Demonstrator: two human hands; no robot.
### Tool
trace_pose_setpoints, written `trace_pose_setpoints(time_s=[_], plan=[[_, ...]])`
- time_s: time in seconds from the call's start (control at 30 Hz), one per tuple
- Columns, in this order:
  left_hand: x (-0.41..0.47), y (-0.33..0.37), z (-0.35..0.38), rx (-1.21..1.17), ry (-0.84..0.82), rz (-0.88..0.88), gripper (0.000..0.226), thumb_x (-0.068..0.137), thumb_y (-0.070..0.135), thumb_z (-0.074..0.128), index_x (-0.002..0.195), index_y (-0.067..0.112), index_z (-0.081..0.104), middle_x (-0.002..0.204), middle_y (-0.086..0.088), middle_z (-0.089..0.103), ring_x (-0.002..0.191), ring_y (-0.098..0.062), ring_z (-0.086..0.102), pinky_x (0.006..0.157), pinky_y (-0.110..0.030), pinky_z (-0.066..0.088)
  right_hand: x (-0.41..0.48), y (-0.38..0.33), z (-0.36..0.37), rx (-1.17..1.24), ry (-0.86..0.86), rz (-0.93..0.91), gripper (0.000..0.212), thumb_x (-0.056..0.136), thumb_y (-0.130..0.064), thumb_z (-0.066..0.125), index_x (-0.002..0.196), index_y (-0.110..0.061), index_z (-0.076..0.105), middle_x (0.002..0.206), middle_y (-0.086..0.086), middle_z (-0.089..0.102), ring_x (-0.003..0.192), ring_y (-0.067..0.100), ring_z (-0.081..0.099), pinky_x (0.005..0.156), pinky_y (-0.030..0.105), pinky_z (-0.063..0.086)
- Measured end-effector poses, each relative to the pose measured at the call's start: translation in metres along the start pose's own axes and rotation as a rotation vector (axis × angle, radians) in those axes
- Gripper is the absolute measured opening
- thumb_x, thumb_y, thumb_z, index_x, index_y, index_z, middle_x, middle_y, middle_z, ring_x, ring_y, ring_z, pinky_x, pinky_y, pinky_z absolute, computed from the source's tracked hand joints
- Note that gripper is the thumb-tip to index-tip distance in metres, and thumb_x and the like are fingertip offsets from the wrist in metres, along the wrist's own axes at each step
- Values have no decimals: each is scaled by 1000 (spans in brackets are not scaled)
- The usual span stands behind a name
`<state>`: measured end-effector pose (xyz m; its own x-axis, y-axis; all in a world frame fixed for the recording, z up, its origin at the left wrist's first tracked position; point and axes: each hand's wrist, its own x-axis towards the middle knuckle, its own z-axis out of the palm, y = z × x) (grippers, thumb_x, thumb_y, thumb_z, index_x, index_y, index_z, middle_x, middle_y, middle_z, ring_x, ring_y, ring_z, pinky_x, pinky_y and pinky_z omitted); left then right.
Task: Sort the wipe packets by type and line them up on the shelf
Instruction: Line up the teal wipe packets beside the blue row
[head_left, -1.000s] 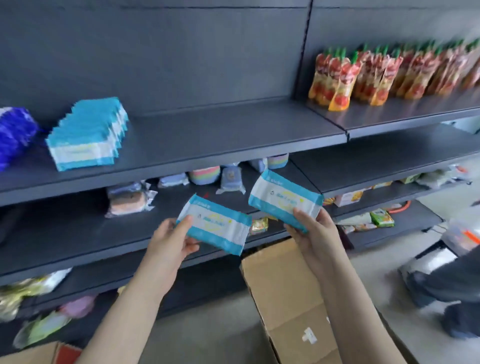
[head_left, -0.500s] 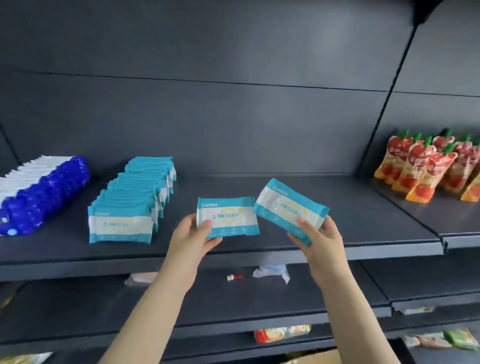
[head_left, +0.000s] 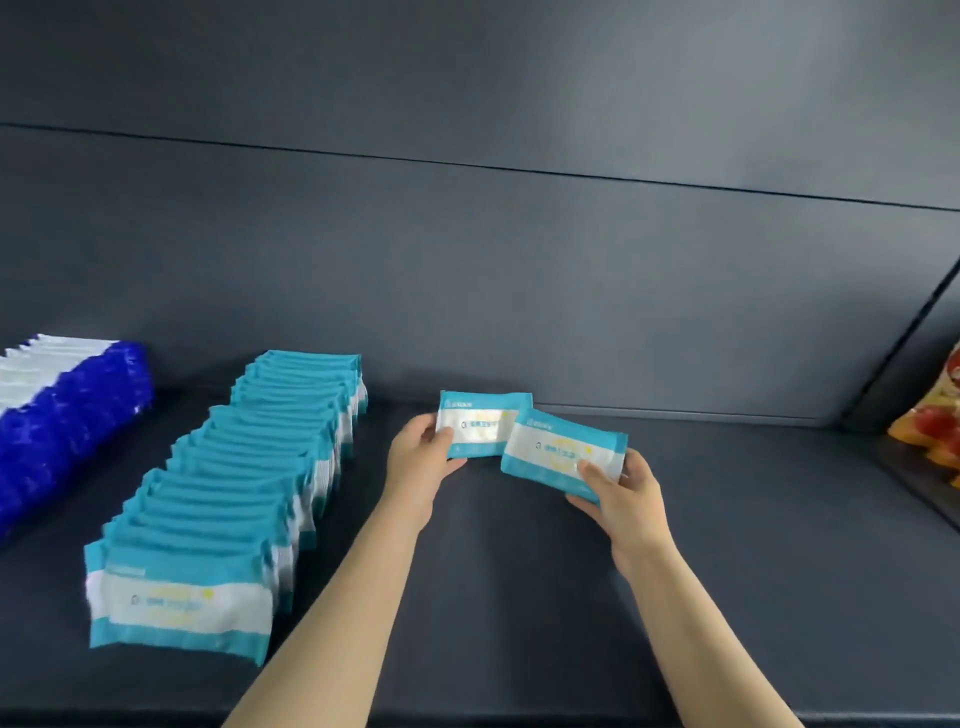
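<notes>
**Packets poised beside the teal row (head_left: 234, 493)**

Head view: left hand (head_left: 423, 460) grasps one packet (head_left: 480, 421), right hand (head_left: 623, 501) grasps a second packet (head_left: 561, 452) overlapping it, long axes sideways, over the shelf (head_left: 727, 545). The teal row lies left of the left hand, the nearer one.

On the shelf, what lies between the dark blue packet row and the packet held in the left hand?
The head view shows the teal packet row standing between the dark blue packet row and the packet the left hand holds.
</notes>
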<state>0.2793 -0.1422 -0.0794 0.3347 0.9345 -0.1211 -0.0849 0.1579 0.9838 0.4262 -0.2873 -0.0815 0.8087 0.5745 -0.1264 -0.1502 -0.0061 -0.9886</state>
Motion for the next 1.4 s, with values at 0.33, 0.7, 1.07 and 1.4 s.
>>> trace_pose_setpoints(time_s=[0.33, 0.7, 1.07, 1.4], plan=[[73, -4, 32, 312, 31, 189, 28, 102, 17, 42, 126, 15, 56, 120, 4, 63, 107, -13, 60, 79, -22, 44, 82, 1, 51, -207, 34, -174, 14, 93, -12, 64, 97, -21, 55, 105, -5, 69, 97, 10, 67, 73, 19, 55], [80, -8, 27, 140, 143, 257, 25, 104, 33, 40, 105, 22, 61, 101, 6, 67, 96, -8, 63, 77, -19, 49, 95, 7, 78, -549, -28, -290, 28, 96, -29, 63, 116, -18, 47, 101, -8, 59, 78, 5, 56, 52, 11, 39], [79, -9, 32, 220, 133, 295, 27, 104, 33, 38, 101, 16, 60, 99, 4, 66, 92, -5, 62, 71, -14, 47, 101, 12, 76, -562, -6, -366, 30, 89, -28, 72, 109, -20, 51, 104, -7, 61, 93, 11, 59, 71, 13, 44], [60, -3, 28, 172, 144, 183, 20, 103, 35, 40, 107, 25, 57, 104, 10, 62, 101, -6, 58, 86, -20, 46, 97, 8, 70, -438, 35, -280, 36, 84, -38, 76, 105, -20, 53, 106, -2, 64, 93, 12, 62, 76, 20, 51]])
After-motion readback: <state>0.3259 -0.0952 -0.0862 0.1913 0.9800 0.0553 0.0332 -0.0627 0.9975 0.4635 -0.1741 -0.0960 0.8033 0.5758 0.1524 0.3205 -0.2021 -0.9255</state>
